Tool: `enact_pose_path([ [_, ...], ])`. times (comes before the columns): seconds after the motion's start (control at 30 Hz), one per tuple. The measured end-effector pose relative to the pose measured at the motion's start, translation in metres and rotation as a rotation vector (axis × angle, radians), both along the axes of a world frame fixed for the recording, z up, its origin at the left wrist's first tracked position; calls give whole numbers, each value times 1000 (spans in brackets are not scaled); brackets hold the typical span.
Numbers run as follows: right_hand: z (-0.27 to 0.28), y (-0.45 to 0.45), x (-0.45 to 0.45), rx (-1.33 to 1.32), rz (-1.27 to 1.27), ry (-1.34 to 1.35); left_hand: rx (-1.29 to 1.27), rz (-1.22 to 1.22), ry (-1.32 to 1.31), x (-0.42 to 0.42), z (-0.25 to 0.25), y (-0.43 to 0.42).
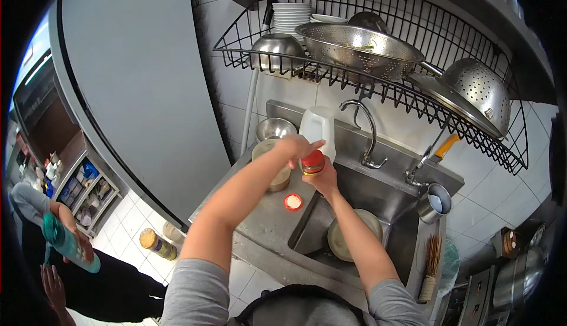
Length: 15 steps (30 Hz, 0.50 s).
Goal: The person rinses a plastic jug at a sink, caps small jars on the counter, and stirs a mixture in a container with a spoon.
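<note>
Over the steel counter, my right hand [323, 180] is wrapped round a small jar with a red top [313, 161]. My left hand [294, 148] hovers just beside and above the jar, one finger stretched across it and the thumb pointing down. Whether it touches the jar is unclear. A red lid with a pale inside [293, 202] lies on the counter below. Partly hidden behind my left forearm stands a light-coloured tub [279, 182]. A white plastic jug [319, 126] is upright behind my hands.
To the right is the sink [307, 231] with a round pan [354, 234] in it, under a curved faucet [371, 131]. A wire rack [378, 83] of colanders and plates hangs above. At left, another person holds a teal bottle [68, 243]; a yellow-lidded jar [157, 243] is lower down.
</note>
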State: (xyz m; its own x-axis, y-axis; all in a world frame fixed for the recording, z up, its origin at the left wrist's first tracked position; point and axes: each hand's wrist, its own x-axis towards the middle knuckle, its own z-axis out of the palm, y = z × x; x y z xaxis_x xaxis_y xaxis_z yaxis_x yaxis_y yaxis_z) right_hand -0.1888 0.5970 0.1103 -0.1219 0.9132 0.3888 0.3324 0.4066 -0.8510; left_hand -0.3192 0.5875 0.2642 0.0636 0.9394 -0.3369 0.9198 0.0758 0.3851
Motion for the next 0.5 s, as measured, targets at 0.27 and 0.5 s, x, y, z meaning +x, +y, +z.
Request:
enact_pose_path([
  [0.27, -15, 34, -30, 2, 107, -66, 616, -849, -278, -72, -82, 61],
  [0.5, 10, 18, -48, 0, 45, -97, -7, -93, -57, -56, -42, 50],
])
